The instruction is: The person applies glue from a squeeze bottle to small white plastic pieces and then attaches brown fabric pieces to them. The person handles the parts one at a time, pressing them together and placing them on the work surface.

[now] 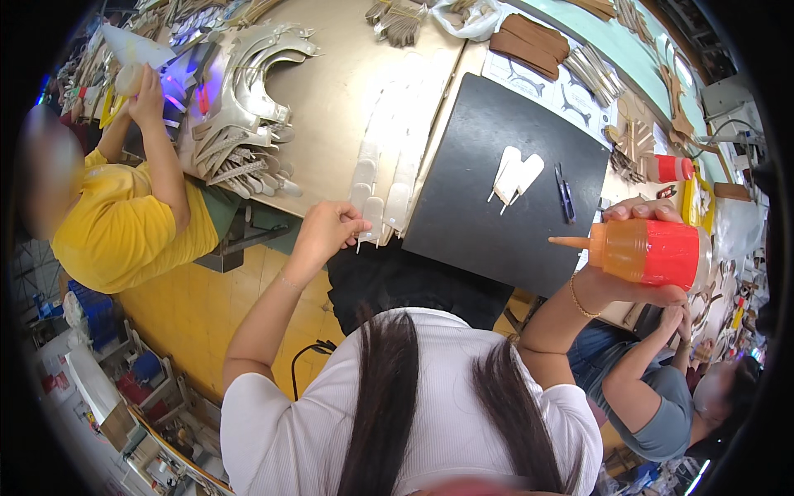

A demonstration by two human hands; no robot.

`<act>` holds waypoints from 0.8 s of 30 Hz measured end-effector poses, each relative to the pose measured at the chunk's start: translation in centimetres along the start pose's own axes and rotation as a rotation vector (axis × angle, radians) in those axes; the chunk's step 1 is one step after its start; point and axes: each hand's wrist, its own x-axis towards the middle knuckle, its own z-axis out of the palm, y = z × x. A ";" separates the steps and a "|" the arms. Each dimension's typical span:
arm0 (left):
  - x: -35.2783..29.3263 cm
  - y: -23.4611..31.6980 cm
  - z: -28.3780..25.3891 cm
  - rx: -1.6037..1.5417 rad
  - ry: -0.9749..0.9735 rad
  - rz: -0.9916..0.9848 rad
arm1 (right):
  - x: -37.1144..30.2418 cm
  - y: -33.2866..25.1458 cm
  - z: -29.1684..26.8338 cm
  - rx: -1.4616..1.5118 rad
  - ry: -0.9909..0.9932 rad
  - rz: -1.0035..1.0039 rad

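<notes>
My right hand [641, 211] is wrapped round a squeeze bottle [622, 250] with an orange nozzle and a red band, held on its side above the right edge of a black mat. The nozzle points left. On the left, my left hand [329, 230] pinches with thumb and forefinger at the near end of a row of white rounded tabs [400, 198], at one white tab [373, 212]; the fingers partly cover its narrow tip. A few more white tabs [516, 175] lie together on the black mat [463, 140], with dark tweezers [566, 195] to their right.
Silvery curved pieces [248, 83] are piled at the table's left. Brown strips [529, 45] lie beyond the mat on printed sheets. A red-banded container [672, 169] stands at the right. A co-worker in yellow [136, 219] is at left, another in grey-blue [649, 405] at right.
</notes>
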 end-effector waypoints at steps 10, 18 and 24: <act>-0.9 1.9 -0.8 0.447 0.195 0.077 | -0.1 -0.3 0.1 0.038 0.057 -0.024; 3.3 9.9 7.7 0.061 0.085 0.710 | 0.2 -0.6 0.4 -0.141 0.090 -0.152; 6.4 13.8 13.4 0.417 0.212 0.789 | -0.1 -3.1 -0.7 -0.117 0.094 -0.192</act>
